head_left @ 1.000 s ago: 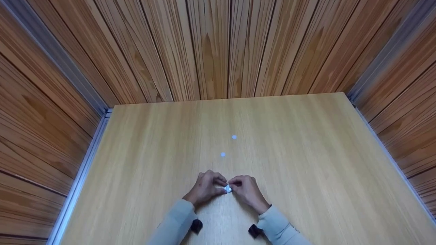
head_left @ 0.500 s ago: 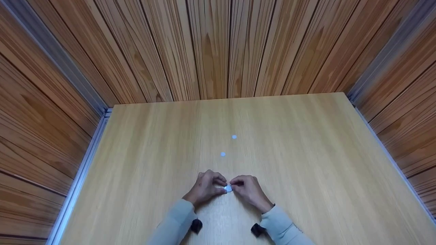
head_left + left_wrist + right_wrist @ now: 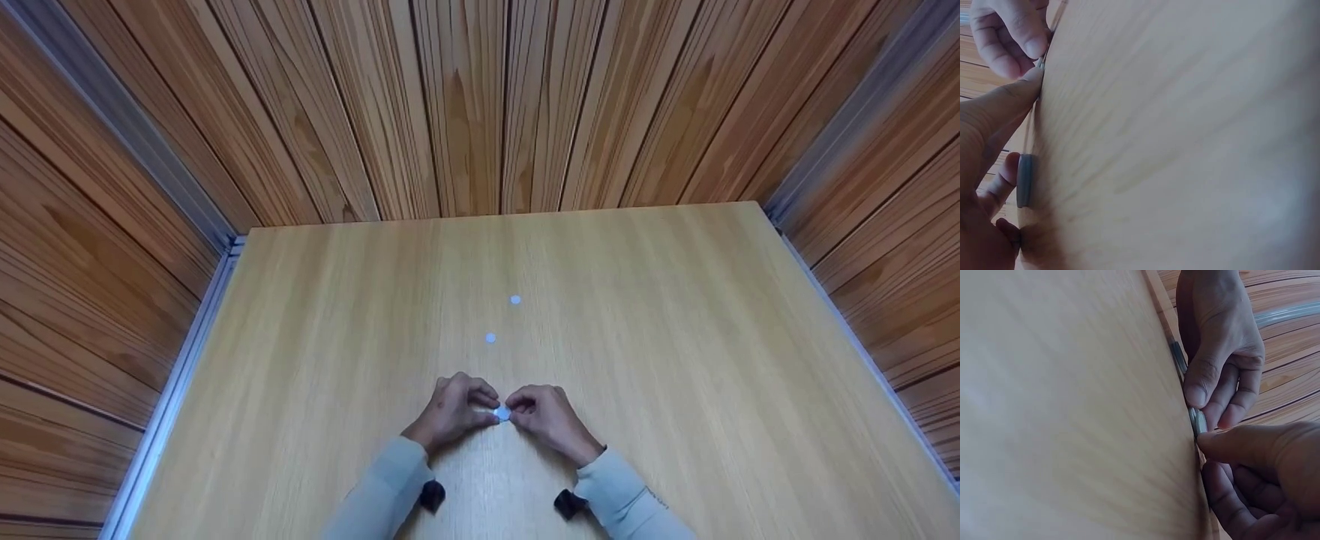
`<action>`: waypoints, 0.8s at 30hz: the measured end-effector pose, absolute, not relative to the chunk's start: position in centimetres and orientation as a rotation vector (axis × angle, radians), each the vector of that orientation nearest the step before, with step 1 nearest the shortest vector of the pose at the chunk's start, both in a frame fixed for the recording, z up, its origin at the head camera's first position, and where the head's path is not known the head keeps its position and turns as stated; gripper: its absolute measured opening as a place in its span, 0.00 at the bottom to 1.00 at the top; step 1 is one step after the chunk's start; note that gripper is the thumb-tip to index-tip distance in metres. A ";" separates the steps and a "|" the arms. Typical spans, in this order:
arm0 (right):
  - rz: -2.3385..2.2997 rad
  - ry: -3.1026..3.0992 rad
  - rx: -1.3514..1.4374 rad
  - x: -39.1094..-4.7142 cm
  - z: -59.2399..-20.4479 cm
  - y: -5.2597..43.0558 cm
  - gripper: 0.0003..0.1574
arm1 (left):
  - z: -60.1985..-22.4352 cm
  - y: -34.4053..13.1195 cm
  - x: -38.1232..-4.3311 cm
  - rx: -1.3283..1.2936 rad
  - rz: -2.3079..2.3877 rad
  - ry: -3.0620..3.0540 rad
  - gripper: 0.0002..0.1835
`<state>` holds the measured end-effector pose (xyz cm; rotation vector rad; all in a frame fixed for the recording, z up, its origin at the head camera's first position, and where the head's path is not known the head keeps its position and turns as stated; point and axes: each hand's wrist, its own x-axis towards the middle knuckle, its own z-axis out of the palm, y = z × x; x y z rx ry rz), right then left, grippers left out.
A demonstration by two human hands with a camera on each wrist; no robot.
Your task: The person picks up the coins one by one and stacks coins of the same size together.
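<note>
In the head view, my left hand (image 3: 454, 405) and right hand (image 3: 547, 416) meet low over the table around a small white disc (image 3: 503, 413). Thumb and fingers of the left hand pinch its left side. My right fingertips pinch its right edge. Seen edge-on in the right wrist view, it looks like thin pale-grey pieces (image 3: 1201, 422) close together; their number is unclear. Another grey disc (image 3: 1025, 181) shows edge-on in the left wrist view, by the left hand's other fingers; whether they touch it cannot be told.
Two more small white discs, a nearer one (image 3: 490, 338) and a farther one (image 3: 515, 300), lie flat on the wooden table (image 3: 360, 300) beyond my hands. Wood-panelled walls (image 3: 465, 112) with metal corner rails surround the table. A black wrist device (image 3: 570, 504) sits under the right sleeve.
The right hand has shifted slightly right and the left has hardly moved. The held disc, uneven and shiny a second ago, now shows a smoother round face.
</note>
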<state>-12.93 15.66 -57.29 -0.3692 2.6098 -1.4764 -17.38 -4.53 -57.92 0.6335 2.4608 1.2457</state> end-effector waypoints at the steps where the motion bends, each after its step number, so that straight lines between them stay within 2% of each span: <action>1: -1.473 2.611 -0.371 -12.9 -57.3 15.6 0.05 | -57.9 -4.5 -17.4 0.633 1.235 2.467 0.13; 24: -1.480 2.608 -0.398 -12.9 -57.4 15.4 0.05 | -58.1 -5.0 -17.2 0.727 1.269 2.487 0.14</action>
